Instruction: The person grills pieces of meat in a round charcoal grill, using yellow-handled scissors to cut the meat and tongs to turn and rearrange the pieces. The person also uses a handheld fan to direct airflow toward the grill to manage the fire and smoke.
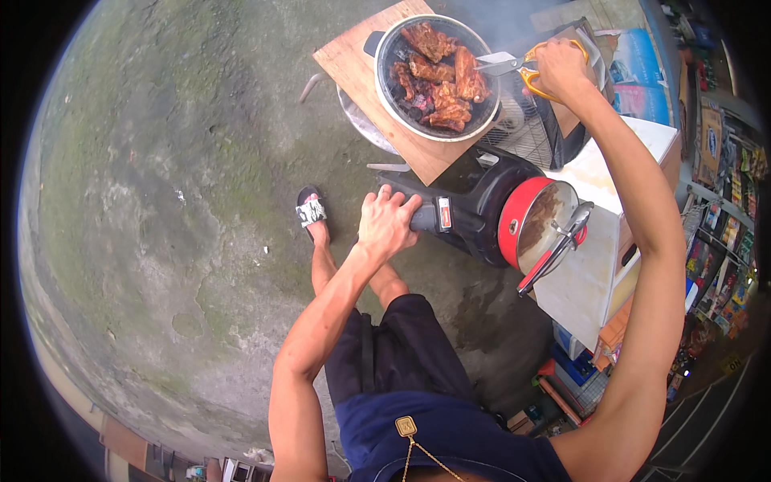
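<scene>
My right hand point(560, 69) grips orange-handled scissors point(527, 63), whose parted blades reach over the rim of a round pot point(385, 102) and lie at a piece of browned meat point(470, 75). Several more meat pieces sit in the pot above dark coals, one spot glowing. My left hand point(388, 223) is lower and to the left, its fingers over the end of a grey-black handheld device point(424, 217); whether they close on it I cannot tell. A red pan point(511, 223) with brown sauce stands to the right, red-handled tongs point(551, 256) across its rim.
The pot rests on a wooden board point(343, 54) over a round metal stool point(364, 123). Smoke drifts at the top. Beside it are a wire rack point(524, 135), a black plastic chair point(482, 223) and a white-topped cabinet point(572, 295). Shelves of packaged goods point(723, 223) line the far right.
</scene>
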